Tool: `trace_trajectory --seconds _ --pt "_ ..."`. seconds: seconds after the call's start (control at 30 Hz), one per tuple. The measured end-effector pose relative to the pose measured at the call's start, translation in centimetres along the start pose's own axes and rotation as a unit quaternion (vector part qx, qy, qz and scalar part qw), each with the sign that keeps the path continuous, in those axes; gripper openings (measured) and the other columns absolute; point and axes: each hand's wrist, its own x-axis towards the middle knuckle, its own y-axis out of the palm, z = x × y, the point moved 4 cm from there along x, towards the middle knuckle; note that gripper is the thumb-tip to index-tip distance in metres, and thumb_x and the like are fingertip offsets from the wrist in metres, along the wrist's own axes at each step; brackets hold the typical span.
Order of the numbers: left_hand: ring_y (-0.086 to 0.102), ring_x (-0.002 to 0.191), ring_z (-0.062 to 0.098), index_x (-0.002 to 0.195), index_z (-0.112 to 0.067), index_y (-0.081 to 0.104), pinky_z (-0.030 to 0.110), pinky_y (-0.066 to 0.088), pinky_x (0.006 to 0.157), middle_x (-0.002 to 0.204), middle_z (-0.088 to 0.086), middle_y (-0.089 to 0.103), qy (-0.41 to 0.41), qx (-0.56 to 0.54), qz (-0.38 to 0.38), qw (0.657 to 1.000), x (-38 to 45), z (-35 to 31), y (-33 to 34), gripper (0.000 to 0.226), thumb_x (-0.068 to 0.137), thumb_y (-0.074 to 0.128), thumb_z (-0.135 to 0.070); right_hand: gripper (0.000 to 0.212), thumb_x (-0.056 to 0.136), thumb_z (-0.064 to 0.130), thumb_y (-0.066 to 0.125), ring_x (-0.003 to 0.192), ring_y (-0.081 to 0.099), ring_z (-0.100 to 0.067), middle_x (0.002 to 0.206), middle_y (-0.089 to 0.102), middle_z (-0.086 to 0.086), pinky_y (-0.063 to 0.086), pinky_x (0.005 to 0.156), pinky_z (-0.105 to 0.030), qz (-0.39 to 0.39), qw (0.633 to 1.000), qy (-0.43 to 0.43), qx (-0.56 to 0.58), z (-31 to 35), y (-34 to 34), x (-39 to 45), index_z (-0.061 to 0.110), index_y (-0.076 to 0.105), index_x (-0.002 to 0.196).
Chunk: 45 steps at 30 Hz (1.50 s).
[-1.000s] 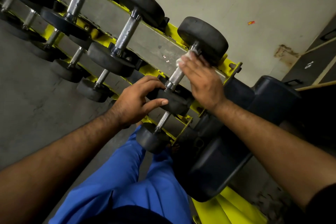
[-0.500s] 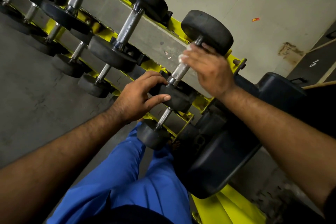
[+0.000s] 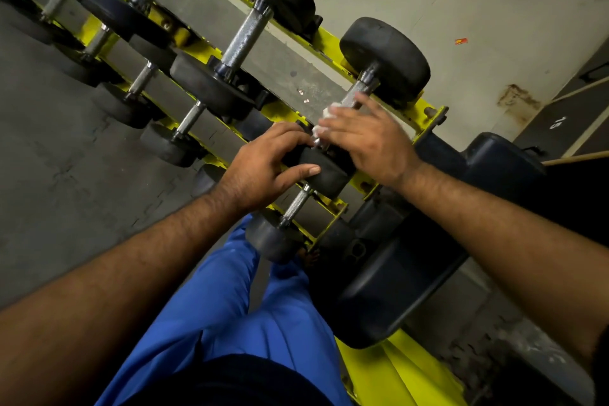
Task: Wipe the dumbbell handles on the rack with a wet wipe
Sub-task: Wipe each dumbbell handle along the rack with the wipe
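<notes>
A yellow rack (image 3: 425, 109) holds black dumbbells with knurled metal handles. On the rightmost top dumbbell (image 3: 385, 59), my right hand (image 3: 365, 138) is wrapped over the lower part of the handle (image 3: 357, 94) with a white wet wipe (image 3: 326, 119) under its fingers. My left hand (image 3: 267, 165) grips the near black head (image 3: 326, 171) of the same dumbbell, thumb along its front. The upper end of the handle shows bare above my right hand.
More dumbbells (image 3: 244, 33) line the rack to the left, with a lower row (image 3: 188, 122) in front. A dark blue padded bench (image 3: 405, 277) stands right of the rack. My blue trousers (image 3: 230, 306) fill the lower middle. Grey floor lies left.
My right hand has slid with the wipe down the handle, from near the far head toward the near head. My left hand stays on the near head.
</notes>
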Motion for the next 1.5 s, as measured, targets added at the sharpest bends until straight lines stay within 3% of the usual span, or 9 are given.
trace_trajectory --seconds 0.1,0.23,0.37,0.47,0.6,0.73,0.93,1.07,1.5 --pt "0.052 0.114 0.004 0.122 -0.024 0.062 0.030 0.053 0.086 0.130 -0.008 0.054 -0.003 -0.002 0.005 1.000 0.0 0.0 -0.1 0.052 0.086 0.055 -0.061 0.036 0.099 0.002 0.046 0.135 0.050 -0.026 0.133 0.064 -0.007 0.033 0.114 -0.051 -0.045 0.994 0.094 -0.009 -0.3 0.1 0.1 0.009 0.065 0.129" --pt "0.049 0.113 0.001 0.123 -0.020 0.062 0.025 0.050 0.086 0.129 -0.006 0.053 0.009 0.004 -0.002 1.000 0.0 -0.1 0.2 0.053 0.087 0.056 -0.059 0.037 0.100 0.004 0.050 0.138 0.047 -0.025 0.139 0.060 -0.007 0.031 0.117 -0.047 0.002 1.000 0.019 0.007 1.3 0.8 -1.0 0.009 0.061 0.134" --pt "0.045 0.112 -0.003 0.123 -0.022 0.061 0.010 0.039 0.083 0.129 -0.006 0.053 0.004 0.004 0.000 1.000 -0.1 0.0 0.3 0.044 0.090 0.064 -0.051 0.045 0.092 -0.005 0.049 0.139 0.045 -0.027 0.139 0.059 -0.008 0.032 0.116 -0.047 -0.042 0.987 0.151 -0.035 -0.7 -0.2 0.3 0.008 0.060 0.134" --pt "0.045 0.112 -0.002 0.123 -0.021 0.062 0.005 0.033 0.082 0.129 -0.005 0.053 0.003 0.012 0.006 1.000 -0.1 -0.1 0.3 0.046 0.089 0.063 -0.053 0.044 0.095 0.001 0.046 0.141 0.041 -0.028 0.142 0.056 -0.009 0.029 0.118 -0.047 0.017 0.995 0.095 -0.024 1.6 0.7 0.0 0.007 0.057 0.137" --pt "0.048 0.117 0.007 0.121 -0.018 0.063 0.012 0.036 0.084 0.128 -0.003 0.054 0.009 0.010 0.006 1.000 0.0 -0.1 0.3 0.049 0.088 0.061 -0.054 0.053 0.090 -0.007 0.046 0.143 0.038 -0.027 0.145 0.053 -0.009 0.026 0.120 -0.040 0.005 0.978 0.201 -0.063 -0.7 -0.6 0.7 0.006 0.052 0.141" --pt "0.052 0.116 0.014 0.120 -0.017 0.064 0.028 0.046 0.086 0.124 -0.001 0.057 0.014 0.028 0.003 0.999 -0.1 -0.6 0.5 0.055 0.087 0.057 -0.060 0.051 0.087 -0.007 0.045 0.141 0.040 -0.032 0.140 0.056 -0.014 0.029 0.118 -0.047 0.052 0.986 0.154 -0.046 0.7 -0.7 1.1 0.003 0.055 0.136" --pt "0.053 0.110 0.024 0.117 -0.009 0.064 0.035 0.044 0.095 0.115 0.008 0.060 0.042 0.084 -0.016 0.995 -0.3 -1.8 0.9 0.054 0.089 0.058 -0.055 0.042 0.086 0.003 0.043 0.131 0.049 -0.030 0.126 0.063 -0.012 0.034 0.116 -0.045 0.125 0.960 0.231 -0.098 0.8 -1.9 3.5 0.005 0.064 0.121" --pt "0.054 0.115 0.022 0.124 -0.013 0.061 0.037 0.046 0.096 0.122 0.006 0.061 0.046 0.070 0.054 0.995 0.3 -1.6 -0.4 0.050 0.089 0.062 -0.049 0.027 0.080 0.009 0.065 0.118 0.056 -0.027 0.111 0.067 -0.008 0.043 0.105 -0.042 0.200 0.930 0.272 -0.142 0.4 -2.4 4.9 0.013 0.070 0.106" --pt "0.059 0.110 0.019 0.129 -0.014 0.060 0.029 0.046 0.093 0.123 0.004 0.062 0.013 -0.056 0.176 0.983 3.3 3.0 -1.8 0.057 0.084 0.074 -0.046 0.042 0.082 0.004 0.053 0.123 0.055 -0.027 0.123 0.066 -0.009 0.035 0.112 -0.042 0.294 0.924 0.200 -0.142 1.8 -3.3 5.5 0.013 0.067 0.121"
